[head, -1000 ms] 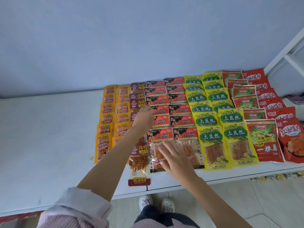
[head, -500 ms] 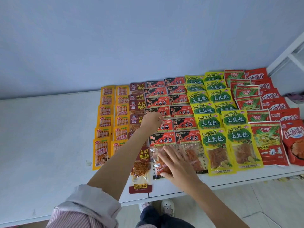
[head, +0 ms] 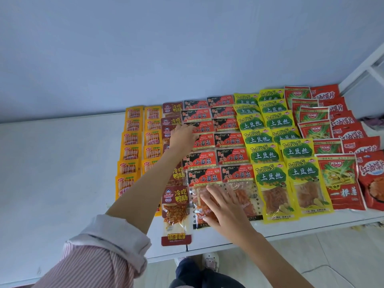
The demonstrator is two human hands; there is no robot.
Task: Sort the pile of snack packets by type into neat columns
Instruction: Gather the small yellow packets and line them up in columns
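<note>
Head view: right hand point(head: 224, 206) presses flat on the nearest red-and-black crinkly plastic snack packet point(head: 202, 179) at the white table point(head: 52, 173) edge; left hand point(head: 182, 137) fingers another up-column, grip hidden. Light, slippery; nudge edges.

Soft, even daylight fills the scene, brighter toward the right. The wall point(head: 187, 48) looks bluish and flat. The glossy snack packets point(head: 270, 183) carry faint sheen. Shadows under the arms on the worktop point(head: 52, 163) are pale and diffuse. Wide-angle bending curves the edges, and the sleeve point(head: 99, 256) looks soft.
</note>
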